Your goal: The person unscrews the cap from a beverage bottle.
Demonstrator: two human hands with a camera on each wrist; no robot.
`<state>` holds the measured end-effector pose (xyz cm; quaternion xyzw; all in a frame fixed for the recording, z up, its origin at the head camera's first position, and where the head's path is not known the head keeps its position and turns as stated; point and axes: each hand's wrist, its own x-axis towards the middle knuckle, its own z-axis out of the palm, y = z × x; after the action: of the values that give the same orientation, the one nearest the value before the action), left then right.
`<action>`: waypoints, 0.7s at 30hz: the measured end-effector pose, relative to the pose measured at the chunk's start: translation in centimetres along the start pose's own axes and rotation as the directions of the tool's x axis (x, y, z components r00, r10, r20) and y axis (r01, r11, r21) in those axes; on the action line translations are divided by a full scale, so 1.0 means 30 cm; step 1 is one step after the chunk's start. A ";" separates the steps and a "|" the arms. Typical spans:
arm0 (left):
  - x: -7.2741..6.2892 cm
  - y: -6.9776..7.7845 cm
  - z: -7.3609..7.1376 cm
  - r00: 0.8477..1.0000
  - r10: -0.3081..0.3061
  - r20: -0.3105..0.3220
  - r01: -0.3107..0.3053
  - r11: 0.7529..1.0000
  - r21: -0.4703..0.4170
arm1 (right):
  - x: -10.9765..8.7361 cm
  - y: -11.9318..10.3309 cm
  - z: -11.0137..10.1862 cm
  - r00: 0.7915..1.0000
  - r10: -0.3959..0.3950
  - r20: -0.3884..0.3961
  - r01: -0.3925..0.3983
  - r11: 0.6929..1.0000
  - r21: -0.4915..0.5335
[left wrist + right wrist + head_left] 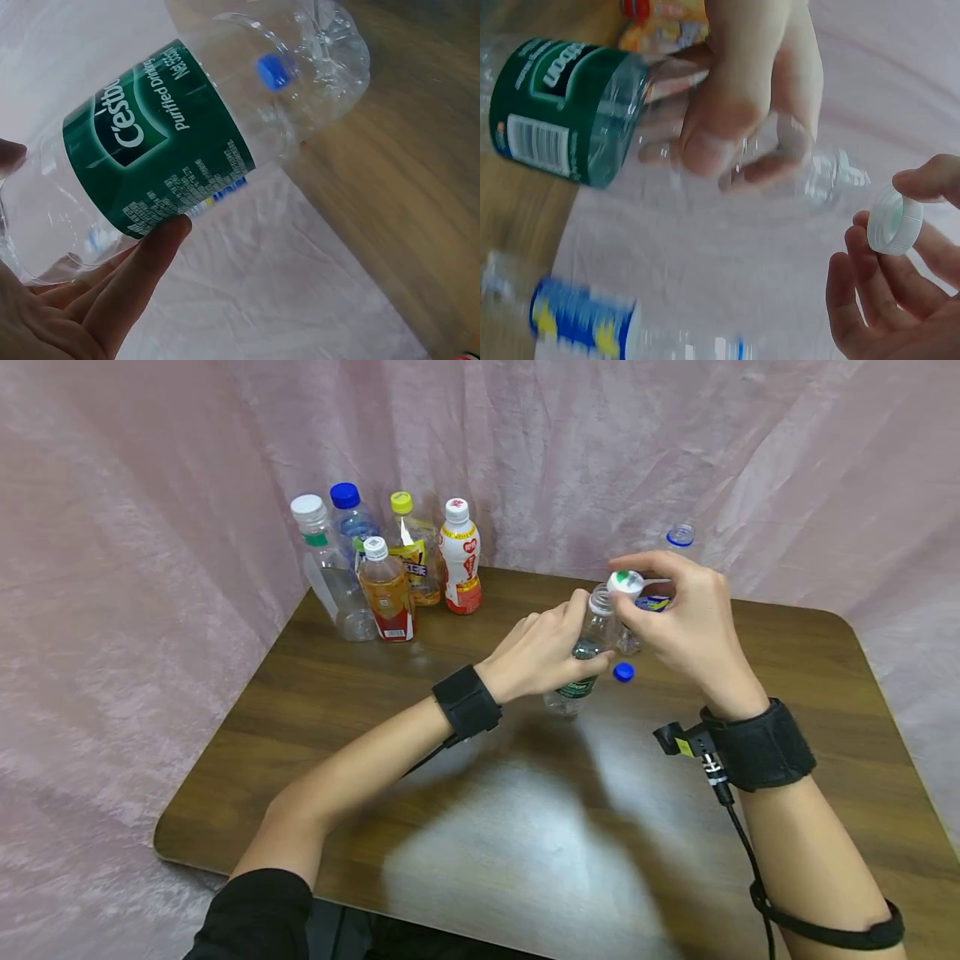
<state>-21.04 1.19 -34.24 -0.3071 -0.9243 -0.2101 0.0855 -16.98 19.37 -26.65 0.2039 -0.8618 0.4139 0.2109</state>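
Observation:
My left hand (536,652) grips a clear plastic water bottle (597,625) round its upper body; it tilts, mouth up and uncapped. Its green label (157,142) shows large in the left wrist view. Close beside the bottle's mouth, my right hand (693,618) pinches a white cap (624,583) with a green mark on top. In the right wrist view the hollow inside of the cap (896,221) faces the mouth, with a small gap between them. Behind my right hand stands a second uncapped clear bottle (681,535), partly hidden, with a blue label (585,319).
A loose blue cap (623,672) lies on the wooden table (330,718) beside the held bottle. Several capped bottles stand at the back left, among them an orange tea bottle (387,597) and a white-and-red bottle (460,560). A pale pink curtain (562,460) hangs behind the table.

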 end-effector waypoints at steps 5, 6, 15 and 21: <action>0.076 0.038 -0.007 1.000 0.016 0.024 -0.015 0.999 -0.028 | -0.047 0.018 -0.084 0.985 0.093 -0.146 -0.089 0.996 0.031; 0.097 0.047 -0.011 0.999 0.020 0.026 -0.019 0.999 -0.032 | -0.056 0.022 -0.096 0.978 0.116 -0.173 -0.111 0.993 0.042; 0.304 0.112 -0.027 0.999 -0.029 0.045 0.030 0.999 -0.021 | -0.134 0.042 -0.117 0.918 0.250 -0.309 -0.229 0.968 0.104; 0.431 0.162 0.050 0.993 -0.102 0.062 0.100 0.995 0.029 | -0.215 0.096 -0.134 0.921 0.265 -0.286 -0.269 0.963 0.026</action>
<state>-28.46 12.24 -30.25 -0.2652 -0.9436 -0.1921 0.0494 -12.37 25.38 -29.62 0.0211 -0.8447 0.4578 0.2765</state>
